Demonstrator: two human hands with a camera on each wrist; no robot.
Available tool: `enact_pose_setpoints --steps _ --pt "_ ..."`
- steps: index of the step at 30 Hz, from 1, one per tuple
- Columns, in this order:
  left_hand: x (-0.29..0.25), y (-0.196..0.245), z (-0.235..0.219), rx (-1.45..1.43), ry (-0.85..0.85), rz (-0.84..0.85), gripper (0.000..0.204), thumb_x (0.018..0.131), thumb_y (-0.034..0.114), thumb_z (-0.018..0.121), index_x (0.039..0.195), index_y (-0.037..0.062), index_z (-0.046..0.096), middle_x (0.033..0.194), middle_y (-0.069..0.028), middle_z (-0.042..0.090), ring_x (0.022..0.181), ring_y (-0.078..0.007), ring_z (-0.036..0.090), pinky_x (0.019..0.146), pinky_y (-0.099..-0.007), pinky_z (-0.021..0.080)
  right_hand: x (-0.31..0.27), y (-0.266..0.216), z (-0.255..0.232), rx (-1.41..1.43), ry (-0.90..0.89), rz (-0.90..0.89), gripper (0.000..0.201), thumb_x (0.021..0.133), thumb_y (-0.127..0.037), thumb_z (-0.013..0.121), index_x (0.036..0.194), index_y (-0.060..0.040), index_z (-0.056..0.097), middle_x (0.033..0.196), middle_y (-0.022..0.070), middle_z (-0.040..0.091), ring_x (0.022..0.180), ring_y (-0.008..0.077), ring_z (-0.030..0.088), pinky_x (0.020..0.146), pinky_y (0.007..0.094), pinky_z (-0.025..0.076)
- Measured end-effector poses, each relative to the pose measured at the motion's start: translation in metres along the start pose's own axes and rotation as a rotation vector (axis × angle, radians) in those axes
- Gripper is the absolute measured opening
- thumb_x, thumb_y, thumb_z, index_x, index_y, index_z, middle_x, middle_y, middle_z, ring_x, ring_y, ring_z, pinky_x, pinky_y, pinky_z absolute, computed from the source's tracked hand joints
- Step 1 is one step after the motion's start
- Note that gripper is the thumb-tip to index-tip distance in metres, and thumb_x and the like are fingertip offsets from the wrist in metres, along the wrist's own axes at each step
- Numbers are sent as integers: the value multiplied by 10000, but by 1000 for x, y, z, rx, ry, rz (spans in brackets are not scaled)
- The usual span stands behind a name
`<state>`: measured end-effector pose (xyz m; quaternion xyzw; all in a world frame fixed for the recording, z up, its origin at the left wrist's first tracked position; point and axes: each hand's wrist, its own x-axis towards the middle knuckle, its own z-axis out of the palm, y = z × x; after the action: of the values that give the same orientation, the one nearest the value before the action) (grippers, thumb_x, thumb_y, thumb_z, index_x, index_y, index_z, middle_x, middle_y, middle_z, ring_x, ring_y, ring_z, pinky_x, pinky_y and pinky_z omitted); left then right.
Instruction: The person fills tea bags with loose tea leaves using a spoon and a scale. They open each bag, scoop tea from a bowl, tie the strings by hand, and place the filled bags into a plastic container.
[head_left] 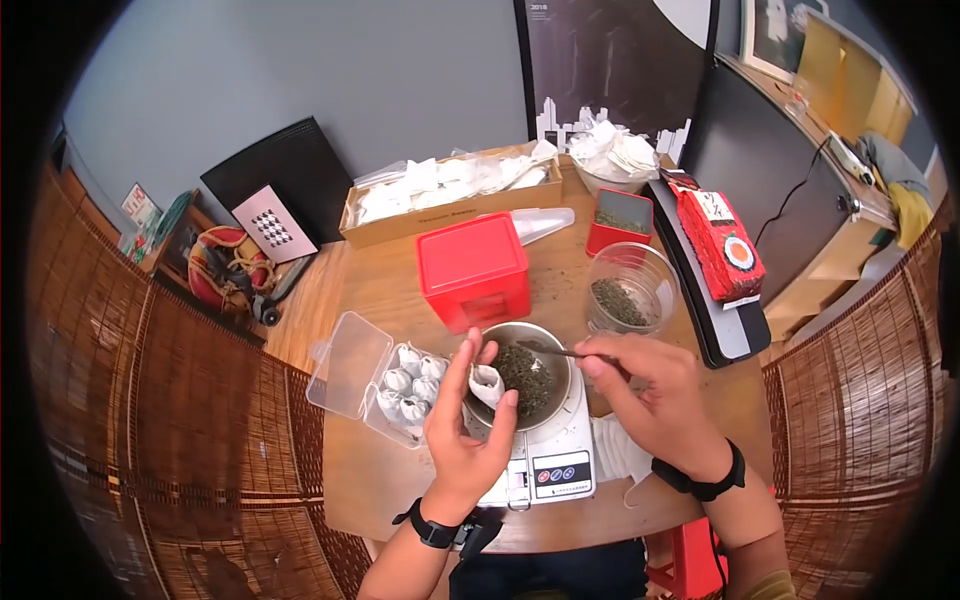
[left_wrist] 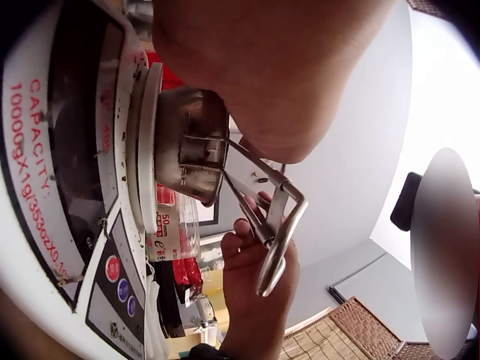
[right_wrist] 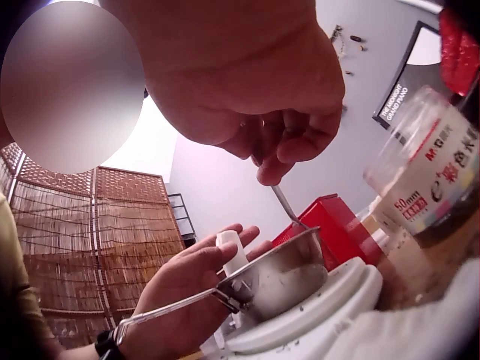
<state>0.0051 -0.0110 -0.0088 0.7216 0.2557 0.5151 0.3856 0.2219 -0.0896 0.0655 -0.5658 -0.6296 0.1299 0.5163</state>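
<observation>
There was the small white pouch (head_left: 486, 387), mouth up over the left part of the metal bowl (head_left: 557, 398), and the left hand (head_left: 468, 432) had it pinched between thumb and fingers! In came the right hand (head_left: 655, 385) from the right, gripping a thin spoon (head_left: 560, 349) whose tip hung over the bowl's far side; whether it touched the dried leaves (head_left: 522, 385) I couldn't tell. The bowl sat on the white scale (head_left: 573, 440), its handle pointing to the near edge. Tight on the left: a clear box (head_left: 347, 375) of filled pouches (head_left: 413, 384), its open lid reaching out to the desk's left edge. Just beyond the bowl, the big red tin (head_left: 475, 265) walled off the far side; far right stood the clear jar (head_left: 655, 290). Between tin and jar ran a bare strip of desk (head_left: 380, 500), and the near left corner offered the widest room. A long carton (head_left: 455, 213) lined the far edge, and a black case (head_left: 735, 340) bordered the right.
</observation>
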Motion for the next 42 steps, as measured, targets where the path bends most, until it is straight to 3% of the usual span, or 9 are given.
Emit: enact_pose_setpoints --steps 3,5,8,14,23,24,32,39,42 --pt "-1 -1 1 15 4 4 762 980 -106 697 1674 -55 386 1690 -256 484 1483 -344 583 1248 -460 432 -11 16 9 51 -9 37 181 1051 -78 743 1189 28 791 938 132 807 739 173 749 632 305 590" --pt "0 -2 3 24 60 1 752 949 -95 726 1641 -79 432 1640 -272 552 1432 -333 644 1203 -434 473 -17 29 16 314 59 278 200 1087 -107 710 1187 54 776 963 117 822 758 129 742 662 288 591" --pt "-2 -3 3 7 68 -5 766 951 -99 717 1653 -76 411 1650 -283 534 1436 -336 638 1204 -438 473 -13 40 13 500 64 458 236 1122 -145 671 1192 62 760 973 109 823 769 96 730 694 258 575" --pt "-3 -2 3 -9 66 -10 777 949 -109 708 1660 -74 396 1666 -292 509 1442 -350 629 1207 -443 472 -15 44 12 616 49 621 251 1134 -190 659 1191 31 762 975 122 823 754 85 719 683 227 535" --pt "-3 -3 1 11 36 13 778 937 -95 723 1650 -82 412 1653 -288 524 1440 -371 630 1217 -452 461 -20 55 10 790 219 656 251 1139 -221 658 1191 10 741 966 112 808 717 104 701 670 240 527" --pt "-4 -1 -1 -17 -17 -8 749 1003 -74 670 1682 -66 353 1708 -277 443 1527 -391 533 1273 -489 401 -20 54 10 794 213 654 251 1139 -221 658 1191 10 741 966 112 808 717 104 701 670 240 527" --pt "-2 1 -3 -32 -61 3 708 1011 -77 589 1679 -68 356 1708 -268 460 1552 -385 513 1297 -485 345 -21 37 4 840 303 571 253 1155 -219 627 1220 9 715 981 110 799 698 103 671 675 238 522" --pt "1 6 0 23 -49 -1 687 1017 -78 628 1660 -82 386 1691 -270 486 1535 -366 532 1285 -469 371 -20 20 6 833 292 544 266 1154 -229 631 1242 12 701 990 120 808 675 102 669 629 232 537" --pt "1 7 0 85 -13 19 688 1003 -38 703 1637 -73 437 1641 -274 551 1481 -372 598 1220 -438 461 -19 13 7 758 258 505 273 1160 -230 623 1244 19 698 1005 134 818 687 98 681 623 231 542"
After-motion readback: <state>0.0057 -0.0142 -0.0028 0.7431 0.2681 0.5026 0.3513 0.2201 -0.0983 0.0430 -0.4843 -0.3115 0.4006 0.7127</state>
